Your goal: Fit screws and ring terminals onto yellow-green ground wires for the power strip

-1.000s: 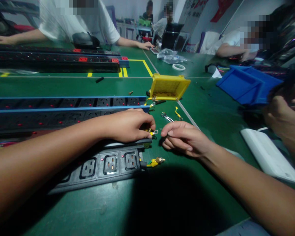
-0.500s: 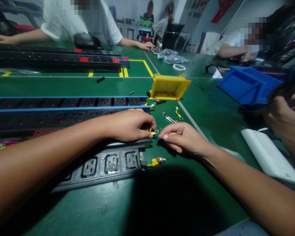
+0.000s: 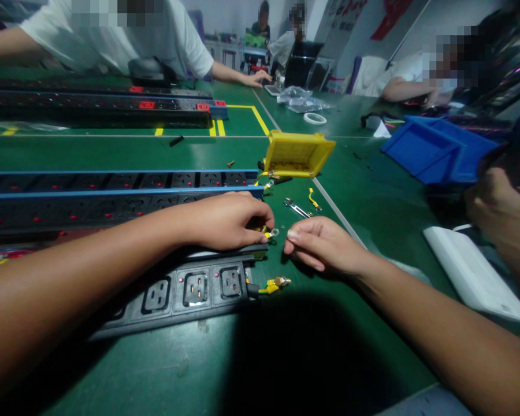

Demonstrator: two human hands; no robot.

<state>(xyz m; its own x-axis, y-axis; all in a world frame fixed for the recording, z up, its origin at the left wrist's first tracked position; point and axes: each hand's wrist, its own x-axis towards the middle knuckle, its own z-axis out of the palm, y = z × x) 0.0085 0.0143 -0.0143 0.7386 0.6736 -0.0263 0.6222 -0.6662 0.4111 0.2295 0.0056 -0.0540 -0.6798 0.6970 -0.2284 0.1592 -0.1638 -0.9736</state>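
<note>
My left hand [image 3: 236, 222] lies over the end of a black socket strip, its thumb and fingers closed on a yellow wire with a ring terminal [image 3: 274, 233]. Just right of the terminal is my right hand [image 3: 318, 242], thumb and index finger pinched together; anything between them is too small to make out. In front of my hands lies a black socket strip [image 3: 173, 294], with a yellow-green wire and brass bolt [image 3: 279, 282] at its right end. A wrench [image 3: 297, 208] and a short yellow wire [image 3: 314, 199] lie beyond my right hand.
A yellow bin [image 3: 301, 155] stands beyond the wrench. Blue-edged strips [image 3: 112, 193] run off left. At right are blue bins [image 3: 437, 147], a white power strip [image 3: 476, 274] and another person's hand [image 3: 496, 199]. A person in white [image 3: 125, 46] sits across the table.
My right hand has drawn slightly right, away from the ring terminal, and its thumb and index finger have come together. My left hand stays in place. The person across has shifted left.
</note>
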